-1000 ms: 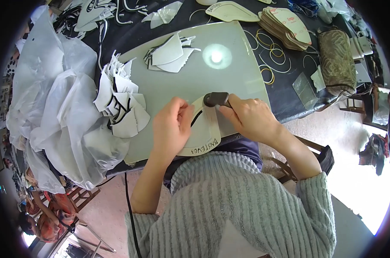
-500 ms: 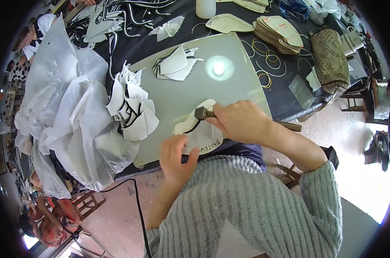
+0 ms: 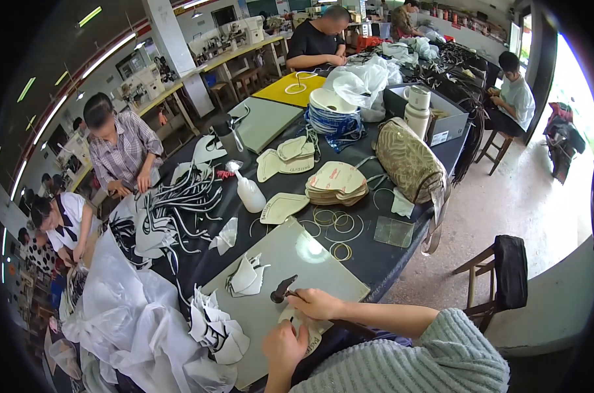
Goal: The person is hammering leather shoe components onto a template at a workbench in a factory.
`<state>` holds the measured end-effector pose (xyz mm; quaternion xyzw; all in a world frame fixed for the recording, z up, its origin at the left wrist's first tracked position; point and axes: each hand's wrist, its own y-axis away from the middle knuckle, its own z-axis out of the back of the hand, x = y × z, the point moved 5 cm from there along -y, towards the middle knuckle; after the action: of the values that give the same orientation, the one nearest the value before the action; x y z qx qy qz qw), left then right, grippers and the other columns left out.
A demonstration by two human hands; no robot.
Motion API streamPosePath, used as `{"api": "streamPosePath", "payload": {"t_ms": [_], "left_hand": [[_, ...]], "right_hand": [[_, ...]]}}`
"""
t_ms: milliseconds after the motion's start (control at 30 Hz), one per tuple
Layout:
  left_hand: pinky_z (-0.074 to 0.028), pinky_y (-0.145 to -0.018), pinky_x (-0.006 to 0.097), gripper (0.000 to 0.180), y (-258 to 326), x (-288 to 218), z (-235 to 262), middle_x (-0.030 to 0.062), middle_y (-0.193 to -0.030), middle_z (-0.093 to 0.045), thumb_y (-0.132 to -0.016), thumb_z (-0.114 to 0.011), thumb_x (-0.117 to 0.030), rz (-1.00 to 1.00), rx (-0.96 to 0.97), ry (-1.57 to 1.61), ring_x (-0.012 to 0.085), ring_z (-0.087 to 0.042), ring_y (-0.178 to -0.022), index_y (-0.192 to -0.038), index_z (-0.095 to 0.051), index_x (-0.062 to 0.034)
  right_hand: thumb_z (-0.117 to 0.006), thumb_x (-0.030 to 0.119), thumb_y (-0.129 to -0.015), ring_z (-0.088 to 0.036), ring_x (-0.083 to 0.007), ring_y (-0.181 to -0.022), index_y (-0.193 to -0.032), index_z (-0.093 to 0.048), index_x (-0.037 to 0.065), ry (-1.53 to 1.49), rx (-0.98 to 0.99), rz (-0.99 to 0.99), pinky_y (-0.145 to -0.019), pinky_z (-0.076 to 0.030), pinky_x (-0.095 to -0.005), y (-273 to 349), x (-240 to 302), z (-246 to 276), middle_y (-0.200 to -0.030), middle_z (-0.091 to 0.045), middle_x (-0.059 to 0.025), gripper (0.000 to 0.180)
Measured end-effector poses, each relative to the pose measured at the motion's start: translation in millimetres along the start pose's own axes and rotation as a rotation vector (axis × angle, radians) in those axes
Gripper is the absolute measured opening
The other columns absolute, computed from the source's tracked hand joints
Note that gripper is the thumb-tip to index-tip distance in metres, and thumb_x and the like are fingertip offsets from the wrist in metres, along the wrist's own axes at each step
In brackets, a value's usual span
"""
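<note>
The left hand [image 3: 285, 346] lies flat on a cream insole piece [image 3: 305, 331], fingers spread and pressing it down rather than gripping; half a second ago it sat lower and off to the left, clear of the piece. The right hand [image 3: 318, 303] is closed around the handle of a small dark-headed hammer [image 3: 282, 288], as in both earlier pictures, with the head now raised just above the grey work board [image 3: 290, 262] — a judgement only, but the piece looks pinned for striking. The insole piece lies at the near edge of the board, directly in front of the person; it is pale, curved in outline, with dark printing on the visible end, and is partly covered by both hands. To the left on the board sit white cut pieces [image 3: 246, 276]. Farther out on the dark desk [image 3: 382, 259] lie wire rings [image 3: 336, 223], a stack of insoles [image 3: 336, 182] and a white squeeze bottle [image 3: 249, 191] — beyond these, other people work at the far end.
</note>
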<state>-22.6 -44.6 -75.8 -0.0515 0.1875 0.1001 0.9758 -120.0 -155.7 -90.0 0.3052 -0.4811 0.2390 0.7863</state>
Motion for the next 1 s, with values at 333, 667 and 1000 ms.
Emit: {"api": "streamPosePath", "payload": {"t_ms": [333, 667, 1000], "left_hand": [[-0.048, -0.049, 0.038, 0.023, 0.6, 60.1, 8.3, 0.0049, -0.065, -0.057, -0.093, -0.054, -0.017, 0.179, -0.187, 0.636, 0.0224, -0.054, -0.049, -0.073, -0.053, -0.0046], [-0.054, -0.088, 0.041, 0.029, 72.8, 171.6, 173.0, 0.0258, -0.123, -0.062, -0.094, -0.049, -0.015, 0.303, -1.100, 0.606, 0.0323, -0.068, -0.101, -0.104, -0.058, 0.0110], [-0.036, -0.100, 0.059, 0.013, 8.1, 70.9, 31.1, 0.0217, -0.131, -0.058, -0.087, -0.062, -0.014, -0.076, -0.502, -0.371, 0.0330, -0.057, -0.120, -0.085, -0.052, -0.0057]], "right_hand": [[-0.044, 0.034, -0.103, -0.069, -0.0287, -0.058, -0.090, -0.057, -0.005, 0.227, -0.038, 0.177, -0.057, -0.055, -0.0398, -11.5, 10.1, -6.7, -0.067, -0.067, -0.0153, 0.043], [-0.042, 0.034, -0.104, -0.068, -0.0187, -0.054, -0.083, -0.055, -0.002, -0.138, 0.104, -0.099, -0.046, -0.054, -0.0309, -9.5, 11.6, 4.7, -0.066, -0.067, -0.0094, 0.044], [-0.043, 0.035, -0.103, -0.068, -0.0183, -0.054, -0.079, -0.054, -0.004, -0.222, 0.055, -0.105, -0.043, -0.051, -0.0298, -15.9, 6.6, 15.1, -0.066, -0.067, -0.0111, 0.046]]}}
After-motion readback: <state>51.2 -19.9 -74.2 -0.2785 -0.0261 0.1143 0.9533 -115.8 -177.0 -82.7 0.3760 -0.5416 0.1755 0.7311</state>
